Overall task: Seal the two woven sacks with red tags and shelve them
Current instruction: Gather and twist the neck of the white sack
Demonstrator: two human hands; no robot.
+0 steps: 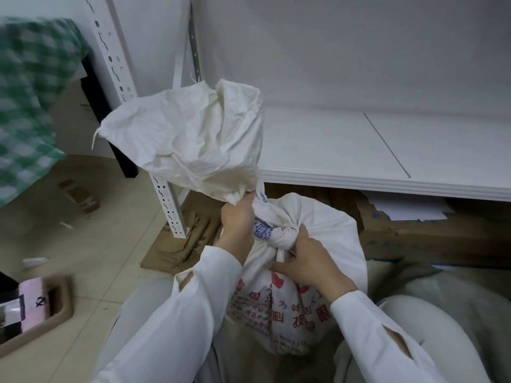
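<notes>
A white woven sack (279, 308) with red printing stands between my knees, in front of the shelf. Its loose top (190, 142) flares upward, crumpled, above a twisted neck. My left hand (237, 219) grips the neck just below the flared top. My right hand (307, 261) holds the gathered, knotted part of the neck on the right side. No red tag shows in view. A second sack is not clearly visible.
A white metal shelf board (359, 150) stretches behind the sack, with a slotted upright post (168, 205) at its left corner. Cardboard boxes (414, 230) lie under the shelf. A green checked cloth (30, 100) hangs at the left. A tan tray (36, 313) lies on the floor.
</notes>
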